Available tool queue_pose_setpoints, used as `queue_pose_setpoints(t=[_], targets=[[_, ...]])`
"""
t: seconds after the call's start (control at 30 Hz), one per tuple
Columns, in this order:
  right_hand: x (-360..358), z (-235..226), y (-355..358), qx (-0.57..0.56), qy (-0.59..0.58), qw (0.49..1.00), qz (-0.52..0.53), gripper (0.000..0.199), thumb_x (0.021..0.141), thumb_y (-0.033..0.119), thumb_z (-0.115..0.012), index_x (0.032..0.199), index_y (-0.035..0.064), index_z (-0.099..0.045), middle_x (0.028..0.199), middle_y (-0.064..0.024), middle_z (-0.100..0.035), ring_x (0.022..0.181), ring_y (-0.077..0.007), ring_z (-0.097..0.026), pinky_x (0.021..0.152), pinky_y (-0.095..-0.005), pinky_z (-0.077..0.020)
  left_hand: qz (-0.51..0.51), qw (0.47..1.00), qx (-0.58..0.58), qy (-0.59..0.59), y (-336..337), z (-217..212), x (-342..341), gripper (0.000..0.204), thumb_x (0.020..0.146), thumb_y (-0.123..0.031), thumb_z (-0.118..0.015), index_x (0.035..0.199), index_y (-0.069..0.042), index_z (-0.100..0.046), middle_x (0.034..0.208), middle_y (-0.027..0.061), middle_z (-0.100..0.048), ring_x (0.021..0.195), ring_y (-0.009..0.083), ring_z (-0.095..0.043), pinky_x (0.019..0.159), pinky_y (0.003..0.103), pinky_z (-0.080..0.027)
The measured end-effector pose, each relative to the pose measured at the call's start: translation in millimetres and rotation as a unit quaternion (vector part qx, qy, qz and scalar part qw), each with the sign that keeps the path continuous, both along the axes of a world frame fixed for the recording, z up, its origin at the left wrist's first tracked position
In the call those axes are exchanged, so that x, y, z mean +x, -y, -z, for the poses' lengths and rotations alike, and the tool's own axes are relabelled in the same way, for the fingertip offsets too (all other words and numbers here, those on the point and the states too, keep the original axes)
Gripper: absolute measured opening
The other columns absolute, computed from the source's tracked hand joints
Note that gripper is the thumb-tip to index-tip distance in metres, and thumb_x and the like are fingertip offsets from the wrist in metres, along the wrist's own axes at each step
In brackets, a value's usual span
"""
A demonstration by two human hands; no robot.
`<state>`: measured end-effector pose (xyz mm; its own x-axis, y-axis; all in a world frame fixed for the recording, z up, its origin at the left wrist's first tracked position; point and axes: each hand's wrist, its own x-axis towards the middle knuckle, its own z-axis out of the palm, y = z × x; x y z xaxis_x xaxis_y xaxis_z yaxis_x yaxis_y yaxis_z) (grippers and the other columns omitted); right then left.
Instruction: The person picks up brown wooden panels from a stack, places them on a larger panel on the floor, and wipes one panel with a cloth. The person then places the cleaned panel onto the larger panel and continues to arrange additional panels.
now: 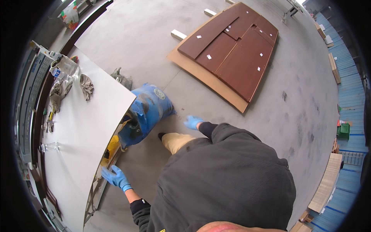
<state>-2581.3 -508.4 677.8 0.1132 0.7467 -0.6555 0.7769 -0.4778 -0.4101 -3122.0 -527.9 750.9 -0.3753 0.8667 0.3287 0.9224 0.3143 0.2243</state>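
Observation:
My left hand (117, 178), in a blue glove, is at the edge of the white table (89, 127), its fingers apart. Its fingertips are close to pale and yellow material (112, 147) under the tabletop; whether they touch it is hard to see. My right hand (192, 122), also in a blue glove, hangs over the grey floor in front of me. It is slightly blurred, with loosely stretched fingers and nothing visible in them. Between the hands and the table corner stands a large blue sack (148, 110) with a dark opening.
Crumpled rags (87, 87), a clear plastic bottle (50, 147) and a jug (65, 65) are on the tabletop. A grey bundle (122, 78) lies behind the sack. Reddish-brown panels (232, 50) rest on cardboard and pale supports ahead. A green bin (343, 131) stands far right.

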Motion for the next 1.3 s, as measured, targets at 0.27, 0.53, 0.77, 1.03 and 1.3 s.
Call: queue_pose_setpoints(t=[0.27, 0.53, 0.77, 1.03, 1.3], targets=[[-185.0, -103.4, -177.9, 0.526, -0.036, 0.849, -0.029, 0.059, 0.088, 0.036, -0.069, 0.135, 0.0016, -0.058, 0.146, -0.0251, -0.053, 0.137, -0.0433, -0.048, 0.115, -0.0537, -0.0372, -0.065, 0.992, -0.109, -0.020, -52.1, -9.2, -122.4, 0.071, 0.100, -0.045, -0.060, 0.153, -0.002, -0.047, 0.159, 0.0301, -0.041, 0.148, 0.0437, -0.038, 0.121, 0.051, -0.032], [-330.7, -104.7, -235.8, 0.540, 0.015, 0.833, -0.120, 0.064, 0.089, 0.040, -0.069, 0.137, -0.0004, -0.056, 0.156, -0.0248, -0.044, 0.146, -0.0435, -0.040, 0.121, -0.0536, -0.0316, -0.048, 0.991, -0.114, -0.053, -87.1, 24.1, -239.0, 0.075, 0.100, -0.055, -0.057, 0.157, -0.008, -0.043, 0.164, 0.0246, -0.036, 0.152, 0.0415, -0.032, 0.122, 0.052, -0.029], [-401.9, -51.5, -237.6, 0.334, 0.130, 0.929, -0.090, 0.091, 0.091, 0.061, -0.060, 0.153, -0.0034, -0.041, 0.167, -0.0275, -0.024, 0.156, -0.0443, -0.020, 0.128, -0.0529, -0.0136, 0.032, 0.977, -0.204, 0.044, -91.8, 46.6, -313.3, 0.095, 0.092, -0.057, -0.064, 0.161, 0.001, -0.031, 0.168, 0.0266, -0.025, 0.157, 0.0412, -0.019, 0.129, 0.050, -0.015], [-407.6, -35.9, -247.4, 0.321, 0.198, 0.913, -0.157, 0.097, 0.086, 0.059, -0.068, 0.151, -0.0073, -0.044, 0.168, -0.0278, -0.024, 0.157, -0.0414, -0.017, 0.129, -0.0496, -0.0112, 0.028, 0.982, -0.185, 0.039, -83.4, 49.5, -312.8, 0.102, 0.089, -0.063, -0.056, 0.166, -0.006, -0.020, 0.171, 0.0223, -0.015, 0.159, 0.0420, -0.008, 0.129, 0.052, -0.004], [-422.9, -36.5, -245.7, 0.272, 0.276, 0.901, -0.193, 0.096, 0.091, 0.058, -0.062, 0.157, -0.0055, -0.034, 0.171, -0.0264, -0.015, 0.160, -0.0398, -0.010, 0.128, -0.0514, -0.0115, 0.022, 0.957, -0.260, 0.125, -79.6, 22.5, -326.7, 0.102, 0.092, -0.065, -0.051, 0.168, -0.010, -0.011, 0.174, 0.0205, -0.005, 0.161, 0.0409, 0.000, 0.128, 0.053, 0.000]])
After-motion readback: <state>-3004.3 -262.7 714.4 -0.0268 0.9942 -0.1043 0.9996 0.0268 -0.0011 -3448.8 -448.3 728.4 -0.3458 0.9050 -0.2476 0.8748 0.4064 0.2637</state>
